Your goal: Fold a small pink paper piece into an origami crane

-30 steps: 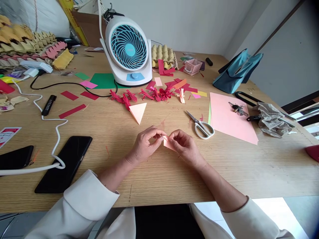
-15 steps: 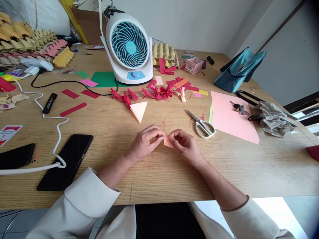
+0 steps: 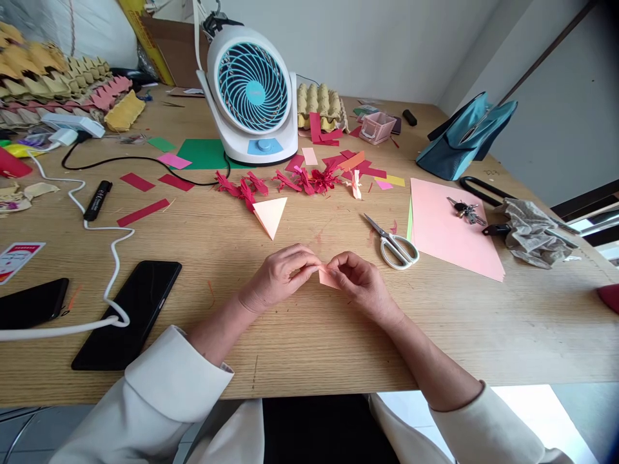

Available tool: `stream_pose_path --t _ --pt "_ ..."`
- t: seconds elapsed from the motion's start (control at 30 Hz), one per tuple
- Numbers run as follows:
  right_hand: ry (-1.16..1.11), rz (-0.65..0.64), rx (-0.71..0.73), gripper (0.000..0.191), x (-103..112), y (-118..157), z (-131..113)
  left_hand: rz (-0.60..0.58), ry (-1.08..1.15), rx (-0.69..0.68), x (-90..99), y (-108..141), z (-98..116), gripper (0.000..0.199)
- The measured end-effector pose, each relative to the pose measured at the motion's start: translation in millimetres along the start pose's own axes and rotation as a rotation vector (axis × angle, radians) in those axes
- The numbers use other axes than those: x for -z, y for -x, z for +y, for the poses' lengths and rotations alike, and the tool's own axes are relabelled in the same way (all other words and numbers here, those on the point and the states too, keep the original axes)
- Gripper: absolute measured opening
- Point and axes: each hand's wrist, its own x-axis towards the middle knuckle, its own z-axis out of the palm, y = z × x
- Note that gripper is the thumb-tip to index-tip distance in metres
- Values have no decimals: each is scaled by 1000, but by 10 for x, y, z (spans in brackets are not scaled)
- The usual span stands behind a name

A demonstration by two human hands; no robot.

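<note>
Between my two hands is a small piece of pink paper (image 3: 329, 278), just above the wooden table. My left hand (image 3: 285, 274) pinches its left edge between thumb and fingers. The thumb and forefinger of my right hand (image 3: 360, 280) grip its upper right part, hiding some of it. Beyond my hands lies a pale pink folded paper triangle (image 3: 271, 216). Behind that stretches a row of red twisted paper pieces (image 3: 304, 180). White-handled scissors (image 3: 394, 243) rest to the right of my right hand, their blades pointing away from me and to the left.
A white fan (image 3: 254, 96) stands at the back. Pink paper sheets (image 3: 449, 232) with keys (image 3: 467, 211) on them lie right, near a blue bag (image 3: 464, 138). At left are a black phone (image 3: 128, 316), a white cable (image 3: 113, 258), a marker (image 3: 97, 200) and red paper strips (image 3: 149, 212).
</note>
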Motion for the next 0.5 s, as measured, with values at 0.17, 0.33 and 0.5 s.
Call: stream_pose_path --t 0.17,0.33,0.5 --pt "89 4 30 17 6 11 5 11 3 21 -3 3 24 13" --pt "142 3 54 16 12 12 12 0 -21 40 -8 3 36 14" --pt "155 1 49 15 12 9 3 -37 -100 5 -8 0 20 15"
